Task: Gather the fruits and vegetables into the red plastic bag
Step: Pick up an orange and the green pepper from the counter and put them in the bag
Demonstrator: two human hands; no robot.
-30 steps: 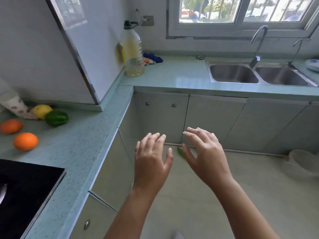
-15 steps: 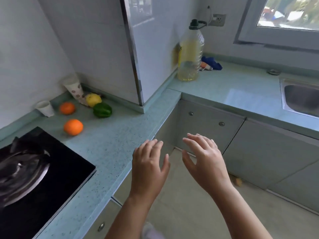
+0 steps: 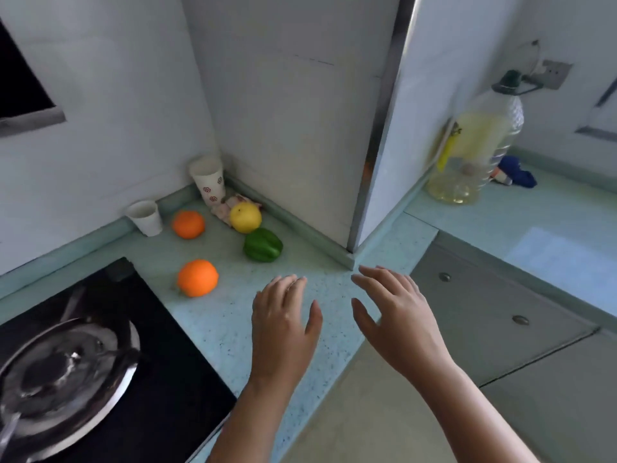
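On the pale green counter (image 3: 233, 315) lie an orange (image 3: 197, 278) nearest me, a second orange (image 3: 188, 224) further back, a yellow lemon-like fruit (image 3: 245, 216) and a green bell pepper (image 3: 262, 244). My left hand (image 3: 283, 325) hovers over the counter, right of the near orange and in front of the pepper, fingers spread and empty. Held over the counter's edge, my right hand (image 3: 397, 315) is also spread and empty. No red plastic bag is in view.
Two paper cups (image 3: 145, 217) (image 3: 208, 179) stand in the corner beside a crumpled pink thing (image 3: 224, 208). A black hob (image 3: 160, 379) with a steel pan (image 3: 63, 372) is at the left. An oil bottle (image 3: 477, 145) and a blue cloth (image 3: 516, 173) sit at the right, cabinets (image 3: 500, 315) below.
The view has swung left from the sink to the counter corner, bringing the fruit close and central. Both hands have stayed spread and empty, now over the counter.
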